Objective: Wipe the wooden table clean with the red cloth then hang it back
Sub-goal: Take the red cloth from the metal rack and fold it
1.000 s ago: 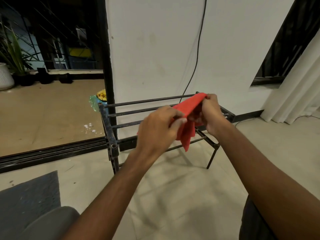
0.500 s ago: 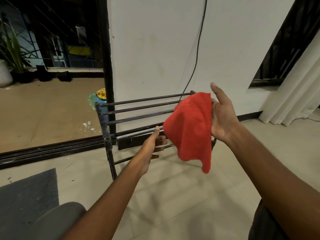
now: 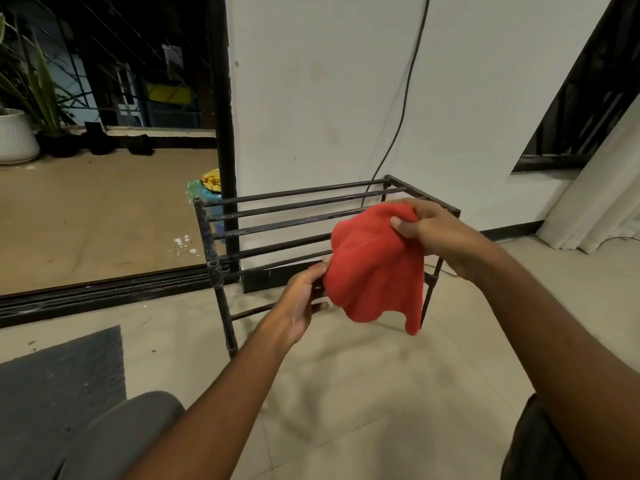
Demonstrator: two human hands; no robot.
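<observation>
The red cloth (image 3: pixel 375 268) hangs loosely in the air in front of a low black metal rack (image 3: pixel 291 206) made of horizontal bars. My right hand (image 3: pixel 433 230) grips the cloth's top edge above the rack's right end, thumb pinching the fabric. My left hand (image 3: pixel 304 296) is lower, at the cloth's left edge, thumb against the fabric and fingers reaching behind it; whether it grips the cloth is hidden. No wooden table is in view.
A white wall with a dangling black cable (image 3: pixel 401 109) stands behind the rack. A sliding door track (image 3: pixel 104 292) and balcony with plant pots (image 3: pixel 15 136) lie left. A grey mat (image 3: pixel 59 372) is on the tiled floor. Curtains (image 3: pixel 599 202) hang at right.
The bunched cloth has opened out and now hangs lower. My left hand let go, dropped, then came back up to the cloth's left edge. My right hand closed on the top edge.
</observation>
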